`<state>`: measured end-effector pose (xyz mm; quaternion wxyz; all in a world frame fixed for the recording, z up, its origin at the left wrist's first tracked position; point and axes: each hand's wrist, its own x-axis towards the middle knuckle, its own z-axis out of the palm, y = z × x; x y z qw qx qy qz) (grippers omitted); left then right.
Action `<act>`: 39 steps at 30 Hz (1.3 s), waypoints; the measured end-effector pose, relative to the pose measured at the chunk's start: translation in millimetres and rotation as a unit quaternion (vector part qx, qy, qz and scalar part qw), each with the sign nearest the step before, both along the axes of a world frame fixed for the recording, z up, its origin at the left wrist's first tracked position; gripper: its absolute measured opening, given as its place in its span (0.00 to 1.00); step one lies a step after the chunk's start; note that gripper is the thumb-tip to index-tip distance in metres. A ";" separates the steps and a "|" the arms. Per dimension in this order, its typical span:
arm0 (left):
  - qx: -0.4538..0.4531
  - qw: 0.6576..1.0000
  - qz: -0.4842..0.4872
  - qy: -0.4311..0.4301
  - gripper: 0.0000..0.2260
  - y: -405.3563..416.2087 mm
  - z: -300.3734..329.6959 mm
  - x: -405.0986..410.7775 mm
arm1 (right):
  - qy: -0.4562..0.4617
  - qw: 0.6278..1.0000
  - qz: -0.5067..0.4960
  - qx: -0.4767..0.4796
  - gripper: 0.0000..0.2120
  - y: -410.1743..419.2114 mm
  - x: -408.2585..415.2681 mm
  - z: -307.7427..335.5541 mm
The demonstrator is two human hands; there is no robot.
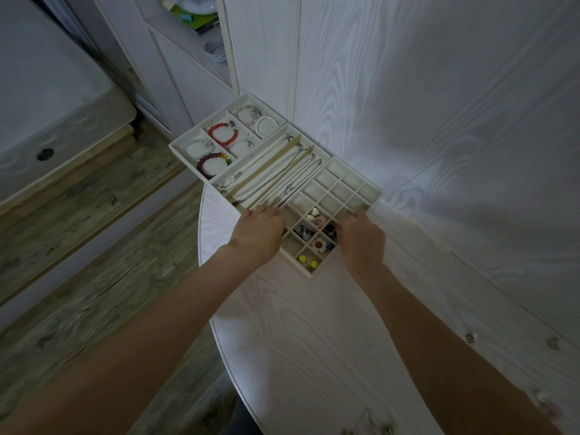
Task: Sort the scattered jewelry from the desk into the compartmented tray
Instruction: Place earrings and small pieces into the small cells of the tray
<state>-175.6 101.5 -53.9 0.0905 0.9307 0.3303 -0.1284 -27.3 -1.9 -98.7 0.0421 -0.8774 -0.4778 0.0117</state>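
Left hand (262,229) and right hand (361,238): each grip curled onto an opposite edge of the cream grid-compartment tray (351,186). Tray sits on the white wood-grain desk (314,324), touching the cream necklace tray (273,171); small coloured earrings (318,244) fill its near cells.

Pale, matt wood-grain worktop (314,324); cream matt plastic tray (345,180); thin metal chains (276,174); glossy red beads (221,133).

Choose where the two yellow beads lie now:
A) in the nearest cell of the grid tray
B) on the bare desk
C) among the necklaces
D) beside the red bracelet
A: the yellow beads sit in the grid tray cell at its near corner.
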 end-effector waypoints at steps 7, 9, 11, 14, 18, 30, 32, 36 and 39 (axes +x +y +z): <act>0.004 1.000 -0.004 0.005 0.12 0.7 1.0 -0.2 | 0.036 0.999 -0.029 0.025 0.04 -2.3 -0.4 -8.1; 0.004 1.000 -0.004 0.008 0.13 0.6 1.7 0.6 | 0.039 0.998 -0.038 0.006 0.02 -3.4 0.4 -6.0; 0.003 1.000 -0.003 0.009 0.13 0.5 2.1 1.2 | 0.038 0.998 -0.039 -0.009 0.05 -4.4 2.2 -2.3; 0.001 1.000 -0.001 0.010 0.12 0.6 2.1 1.8 | 0.026 0.998 -0.048 0.001 0.07 -5.9 5.4 5.1; 0.000 1.000 -0.001 0.013 0.12 0.6 2.6 2.2 | 0.024 0.998 -0.061 0.005 0.07 -7.5 7.1 11.0; -0.001 1.000 -0.002 0.008 0.12 1.1 2.4 1.9 | -0.003 0.993 -0.042 -0.107 0.05 3.3 3.9 8.8; -0.006 1.000 -0.001 0.008 0.13 1.7 3.2 1.5 | 0.002 0.994 -0.041 -0.101 0.05 3.4 2.0 8.2; -0.011 1.000 -0.004 -0.005 0.13 -0.3 3.4 2.2 | 0.020 0.995 -0.058 -0.075 0.07 -1.6 0.8 17.2; -0.023 0.999 0.006 -0.039 0.15 -9.0 3.4 5.5 | 0.047 0.995 -0.079 -0.043 0.09 -13.7 4.6 32.3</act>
